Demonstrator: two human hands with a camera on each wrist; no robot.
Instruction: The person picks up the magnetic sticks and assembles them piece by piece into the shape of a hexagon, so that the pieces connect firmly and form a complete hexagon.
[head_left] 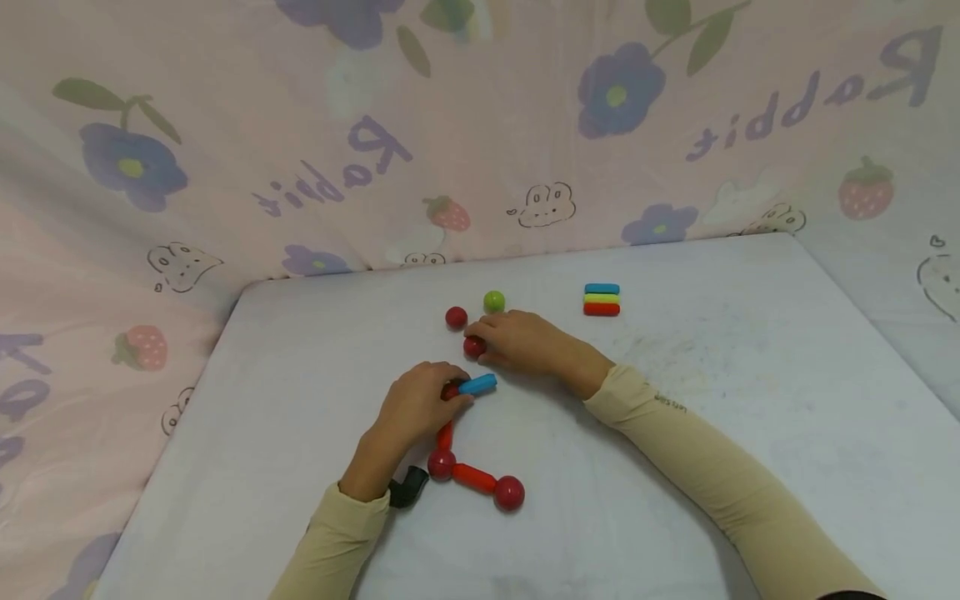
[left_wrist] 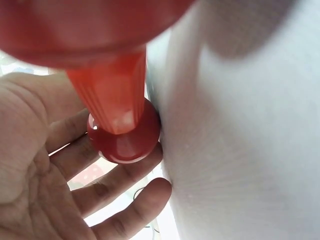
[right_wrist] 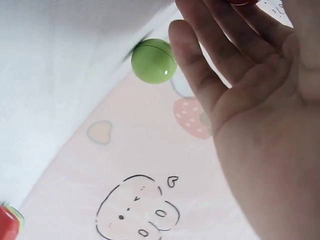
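Note:
My left hand (head_left: 412,406) holds the far red ball (left_wrist: 125,148) of a joined ball-and-rod piece, its fingers bent around it. A blue rod (head_left: 478,384) sticks out from that ball to the right. Toward me, a red rod (head_left: 445,436) runs to a second red ball (head_left: 442,464), and another red rod (head_left: 474,478) leads on to a third ball (head_left: 509,493). My right hand (head_left: 528,342) grips a loose red ball (head_left: 473,347) between thumb and fingers, just beyond the blue rod. In the right wrist view this ball is mostly cut off at the top edge.
Behind my right hand lie a green ball (head_left: 493,302) and a red ball (head_left: 456,317). A row of blue, yellow and red rods (head_left: 602,288) sits farther right. A black curved piece (head_left: 409,487) shows beside my left wrist. Printed cloth (head_left: 480,150) hangs behind the white table (head_left: 675,467).

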